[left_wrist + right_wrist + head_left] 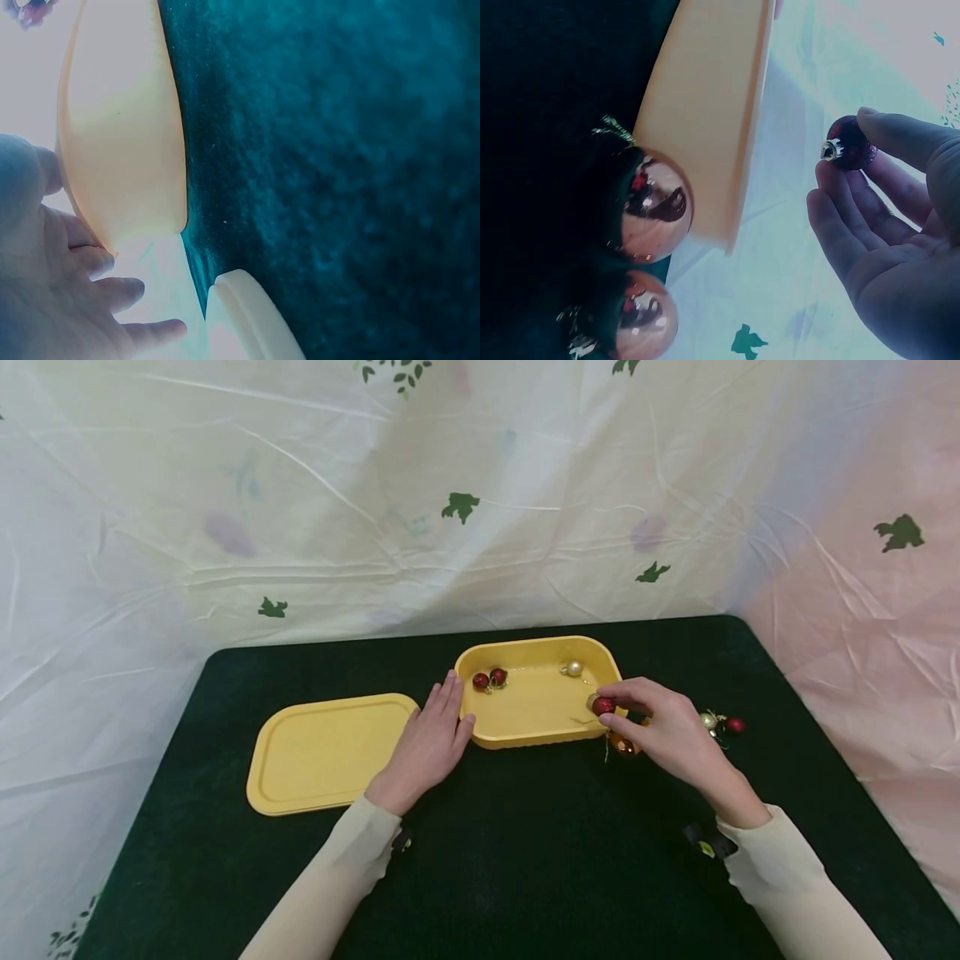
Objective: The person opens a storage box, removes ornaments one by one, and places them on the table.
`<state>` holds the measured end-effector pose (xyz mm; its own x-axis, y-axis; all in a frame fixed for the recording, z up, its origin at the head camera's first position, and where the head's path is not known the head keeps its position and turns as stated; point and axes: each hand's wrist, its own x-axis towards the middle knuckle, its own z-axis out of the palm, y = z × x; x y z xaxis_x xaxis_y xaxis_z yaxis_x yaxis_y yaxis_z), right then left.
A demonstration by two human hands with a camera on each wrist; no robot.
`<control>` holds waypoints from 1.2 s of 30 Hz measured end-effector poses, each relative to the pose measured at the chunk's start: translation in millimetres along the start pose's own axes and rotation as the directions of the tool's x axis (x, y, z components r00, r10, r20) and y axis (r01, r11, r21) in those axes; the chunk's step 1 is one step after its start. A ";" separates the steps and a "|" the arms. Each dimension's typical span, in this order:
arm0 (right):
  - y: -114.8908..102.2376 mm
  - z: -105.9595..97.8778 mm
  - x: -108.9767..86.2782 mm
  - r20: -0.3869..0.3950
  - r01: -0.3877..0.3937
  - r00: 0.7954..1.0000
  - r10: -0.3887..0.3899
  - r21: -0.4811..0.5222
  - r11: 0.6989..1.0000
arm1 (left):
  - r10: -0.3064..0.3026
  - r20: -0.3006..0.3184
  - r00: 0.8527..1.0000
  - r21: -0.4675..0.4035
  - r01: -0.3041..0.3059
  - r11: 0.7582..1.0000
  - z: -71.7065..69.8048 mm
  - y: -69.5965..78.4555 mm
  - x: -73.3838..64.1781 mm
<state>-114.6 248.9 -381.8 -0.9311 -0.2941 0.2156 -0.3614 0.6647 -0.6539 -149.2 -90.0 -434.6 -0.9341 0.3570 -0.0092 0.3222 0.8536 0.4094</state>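
Note:
My right hand point(663, 725) pinches a red Christmas bauble point(602, 706) with a gold cap between thumb and fingertips, over the right end of a yellow box point(528, 739). The right wrist view shows the same bauble point(851, 142) held above the box rim. My left hand point(427, 742) rests against the box's left side, its fingers straight along the rim. Inside the box, two small red baubles point(489, 679) sit at the left and a pale gold bauble point(573, 668) at the back right.
Copper baubles point(656, 210) lie on the dark green cloth point(525, 860) beside the box's right front corner. Farther right sit a gold bauble point(708, 721) and a red one point(736, 726). The yellow lid point(322, 756) lies flat left of the box. A patterned curtain point(540, 552) hangs behind.

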 end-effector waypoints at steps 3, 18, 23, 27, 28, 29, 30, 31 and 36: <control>3.3 -2.8 -6.8 0.006 -0.009 1.000 0.009 -0.007 1.000 | -0.002 0.001 1.000 0.001 0.002 1.000 0.2 0.2 0.7; 25.1 -4.8 -44.0 0.035 -0.069 0.997 0.070 -0.055 0.996 | -0.004 -0.006 1.000 -0.003 0.004 1.000 0.9 0.2 0.5; 30.9 -1.3 -54.4 0.033 -0.094 0.995 0.097 -0.068 0.993 | -0.003 -0.008 1.000 -0.003 0.003 1.000 1.0 -0.7 0.5; 36.5 2.2 -60.2 0.026 -0.089 0.995 0.091 -0.080 0.993 | -0.007 -0.005 1.000 0.000 0.007 1.000 0.8 -1.1 0.4; 37.8 2.9 -61.2 0.025 -0.088 0.996 0.091 -0.082 0.993 | -0.005 -0.004 1.000 0.000 0.005 1.000 0.8 -1.1 0.3; 39.1 3.8 -62.2 0.026 -0.089 0.995 0.091 -0.085 0.992 | -0.004 -0.003 1.000 -0.002 0.004 1.000 0.8 -1.0 0.3; 40.1 4.4 -63.3 0.029 -0.088 0.995 0.091 -0.090 0.992 | -0.005 -0.001 1.000 -0.002 0.005 1.000 0.9 -1.0 0.3; 41.2 5.2 -64.2 0.032 -0.088 0.995 0.091 -0.094 0.992 | -0.007 0.000 1.000 -0.005 0.007 1.000 1.0 -0.8 0.3; 46.1 8.3 -68.6 0.051 -0.083 0.995 0.089 -0.111 0.990 | -0.013 0.006 1.000 -0.010 0.013 1.000 1.8 -0.5 1.1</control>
<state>-67.0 294.1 -432.8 -0.9559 -0.2686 0.1190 -0.2861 0.7592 -0.5846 -150.1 -89.3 -436.4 -0.9371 0.3485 -0.0198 0.3088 0.8541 0.4185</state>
